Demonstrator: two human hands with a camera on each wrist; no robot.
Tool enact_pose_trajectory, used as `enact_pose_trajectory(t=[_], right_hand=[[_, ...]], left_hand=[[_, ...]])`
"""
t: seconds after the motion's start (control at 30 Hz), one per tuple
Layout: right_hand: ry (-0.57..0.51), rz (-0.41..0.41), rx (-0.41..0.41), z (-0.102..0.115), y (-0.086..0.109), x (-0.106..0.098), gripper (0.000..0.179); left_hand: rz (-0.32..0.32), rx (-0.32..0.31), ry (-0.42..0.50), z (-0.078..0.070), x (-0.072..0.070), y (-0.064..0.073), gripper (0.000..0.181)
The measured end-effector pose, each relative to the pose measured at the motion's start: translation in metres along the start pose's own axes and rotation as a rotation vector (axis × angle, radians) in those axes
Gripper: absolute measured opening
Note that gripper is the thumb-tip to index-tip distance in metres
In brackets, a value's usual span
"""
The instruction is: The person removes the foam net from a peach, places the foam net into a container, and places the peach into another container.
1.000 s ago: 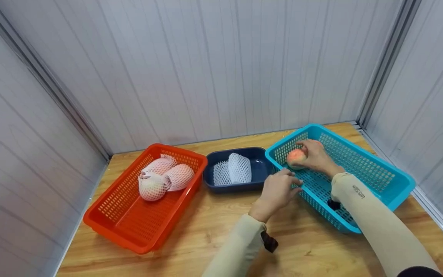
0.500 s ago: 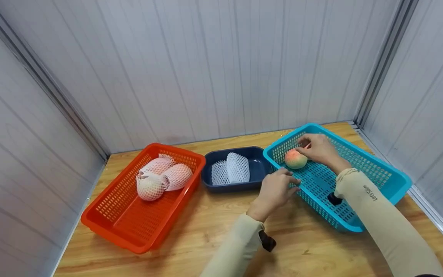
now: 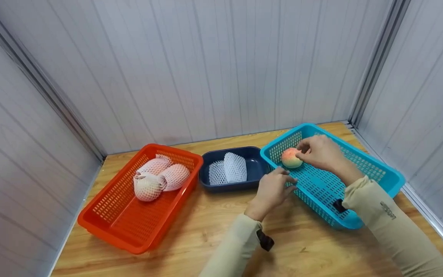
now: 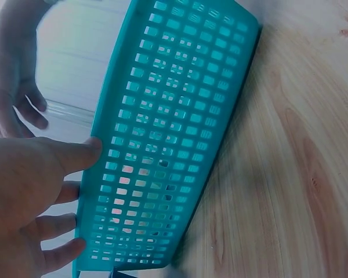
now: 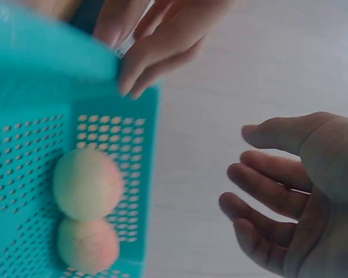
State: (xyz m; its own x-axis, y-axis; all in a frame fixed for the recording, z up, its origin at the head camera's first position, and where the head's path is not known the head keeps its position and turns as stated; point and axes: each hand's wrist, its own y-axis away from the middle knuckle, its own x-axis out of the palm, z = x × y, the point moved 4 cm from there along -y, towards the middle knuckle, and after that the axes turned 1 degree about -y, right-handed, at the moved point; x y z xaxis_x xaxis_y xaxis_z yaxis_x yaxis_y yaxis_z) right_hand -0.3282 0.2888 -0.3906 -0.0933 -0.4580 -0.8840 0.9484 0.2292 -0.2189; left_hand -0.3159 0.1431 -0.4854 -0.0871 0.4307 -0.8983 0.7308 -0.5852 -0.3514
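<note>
- Grey walls [image 3: 190,69] back a wooden table [image 3: 206,234];
- right hand [image 3: 321,153] over the teal basket [image 3: 390,181], fingers loosely spread;
- left hand [image 3: 271,190] grips its near rim;
- two touching peaches [image 5: 88,184] lie inside;
- three netted fruits [image 3: 147,188] in the red basket [image 3: 137,223];
- white nets [image 3: 235,168] in the blue dish [image 3: 256,169] between.

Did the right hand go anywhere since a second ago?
Yes. In the head view, the right hand has shifted to the right, judged against the left end of the teal basket.
</note>
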Motion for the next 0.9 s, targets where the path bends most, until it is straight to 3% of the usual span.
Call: enact_pose_trajectory(t=[0.3, 0.63, 0.9], right_hand=[[0.044, -0.015, -0.076, 0.027, 0.038, 0.0, 0.023], [0.025, -0.007, -0.045, 0.036, 0.071, 0.011, 0.022], [-0.006, -0.017, -0.068, 0.044, 0.089, 0.021, 0.019]], left_hand=[[0.001, 0.002, 0.014, 0.003, 0.002, 0.003, 0.021], [-0.037, 0.053, -0.004, 0.003, 0.004, 0.009, 0.024], [0.034, 0.08, -0.006, 0.007, 0.003, 0.013, 0.037]])
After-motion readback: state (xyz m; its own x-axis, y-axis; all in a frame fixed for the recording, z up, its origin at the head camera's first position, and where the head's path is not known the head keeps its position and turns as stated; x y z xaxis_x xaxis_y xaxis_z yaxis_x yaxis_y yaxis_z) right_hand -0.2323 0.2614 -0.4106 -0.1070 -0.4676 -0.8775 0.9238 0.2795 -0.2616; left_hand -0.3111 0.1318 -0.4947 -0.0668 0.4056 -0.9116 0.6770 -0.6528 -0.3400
